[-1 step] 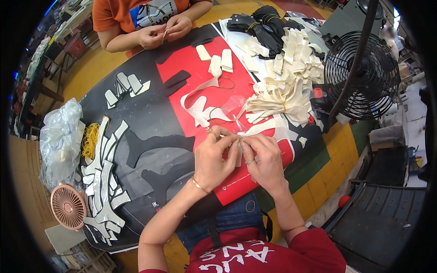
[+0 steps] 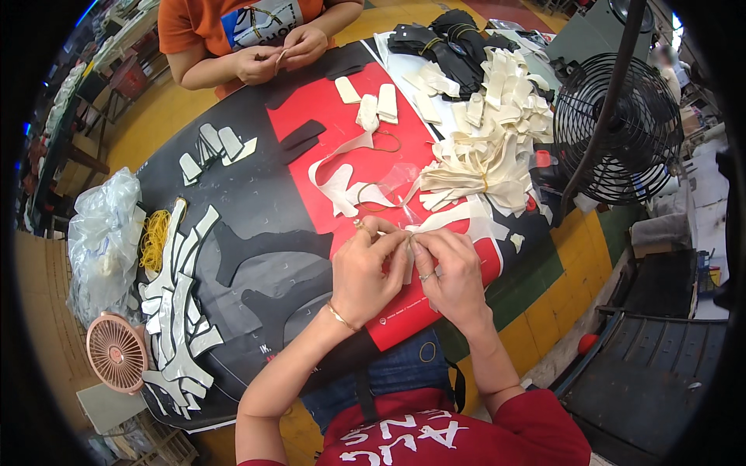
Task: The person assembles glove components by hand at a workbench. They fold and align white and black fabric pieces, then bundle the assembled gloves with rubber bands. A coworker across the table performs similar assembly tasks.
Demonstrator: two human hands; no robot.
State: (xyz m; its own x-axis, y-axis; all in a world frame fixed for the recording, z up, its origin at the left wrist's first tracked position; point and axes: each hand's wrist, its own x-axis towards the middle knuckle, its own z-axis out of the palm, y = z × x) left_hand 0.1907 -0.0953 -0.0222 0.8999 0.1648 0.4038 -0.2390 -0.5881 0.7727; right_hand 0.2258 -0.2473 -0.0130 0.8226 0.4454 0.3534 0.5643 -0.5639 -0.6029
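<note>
My left hand [image 2: 364, 272] and my right hand [image 2: 451, 276] meet above the red part of the table cover [image 2: 396, 322]. Thumbs and fingertips of both pinch a small cream fabric piece [image 2: 409, 268], which hangs down between them. My fingers hide most of it. Just beyond the fingertips lie pale fabric pieces [image 2: 486, 221] and a curved cream strip [image 2: 338, 186]. A large heap of cream fabric pieces [image 2: 486, 167], partly bundled with a yellow band, rests farther right.
Across the table, a person in orange [image 2: 194, 31] holds a small strip. White curved pieces [image 2: 180, 311], yellow rubber bands [image 2: 155, 239], a plastic bag [image 2: 105, 241] and a pink fan [image 2: 116, 353] line the left side. A black fan [image 2: 618, 128] stands right; black pieces [image 2: 443, 46] lie far back.
</note>
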